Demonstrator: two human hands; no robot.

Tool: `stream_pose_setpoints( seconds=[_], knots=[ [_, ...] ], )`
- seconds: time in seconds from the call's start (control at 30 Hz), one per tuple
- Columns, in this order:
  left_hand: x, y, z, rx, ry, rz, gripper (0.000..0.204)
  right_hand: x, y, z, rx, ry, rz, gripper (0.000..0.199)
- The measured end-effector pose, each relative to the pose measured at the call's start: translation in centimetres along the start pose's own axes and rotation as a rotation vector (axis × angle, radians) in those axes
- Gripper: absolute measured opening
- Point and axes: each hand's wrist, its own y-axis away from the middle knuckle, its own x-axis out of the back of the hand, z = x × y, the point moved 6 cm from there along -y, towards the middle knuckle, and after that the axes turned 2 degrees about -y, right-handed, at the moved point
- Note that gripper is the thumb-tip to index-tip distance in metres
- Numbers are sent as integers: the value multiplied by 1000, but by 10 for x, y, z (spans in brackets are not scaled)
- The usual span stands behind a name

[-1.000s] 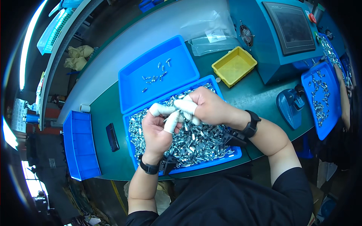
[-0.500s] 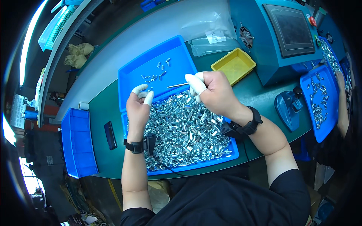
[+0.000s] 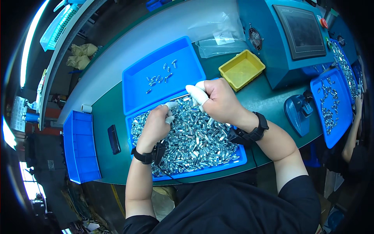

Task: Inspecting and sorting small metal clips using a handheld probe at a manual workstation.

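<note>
Basically: both hands over the near tray, one small metal rod pinched between them.

Nearest, the blue tray (image 3: 237,160) is heaped with small shiny metal parts (image 3: 194,142), loose and piled, so they'll likely shift and slide if scooped. Left hand (image 3: 156,124) sits on the heap, fingers curled, white-capped fingertips (image 3: 170,106) pinching the near end of the thin rod (image 3: 180,97). Right hand (image 3: 218,99) is closed around the other end, capped fingers gripping it. Rod is held just above the heap at the tray's far edge. Judging by look: light, stiff, smooth plating, probably slippery, so best taken by the ends with fingertip pinch, not mid-span. Beyond it, a second blue tray (image 3: 187,50) holds a few scattered parts (image 3: 159,76). Further right, an empty yellow bin (image 3: 241,69).
</note>
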Motion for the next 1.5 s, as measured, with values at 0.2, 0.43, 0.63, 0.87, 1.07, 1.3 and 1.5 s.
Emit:
stream_pose_setpoints(
  seconds=[0.2, 0.43, 0.63, 0.87, 1.07, 1.3, 1.5],
  knots=[
    [18, 20, -8, 113, 814, 132, 27, -6, -2, -10, 11, 11, -37, 35],
    [33, 36, 6, 25, 1485, 217, 19, -18, 1, -23, 64, 107, -117, 32],
    [26, 38, 23, 3, 1425, 201, 10, -23, 5, -20, 178, 107, -47, 23],
    [6, 38, 37, 62, 1503, 149, 6, -28, 10, -27, 390, 319, -118, 17],
    [11, 37, 51, -41, 1175, 390, 4, -33, 14, -16, 99, 3, -162, 22],
    [18, 31, 58, -31, 1135, 478, 6, -34, 8, 8, -188, -125, -226, 24],
    [21, 24, 26, -110, 1000, 354, 13, -26, 8, -9, 199, 295, -120, 25]
  ],
)
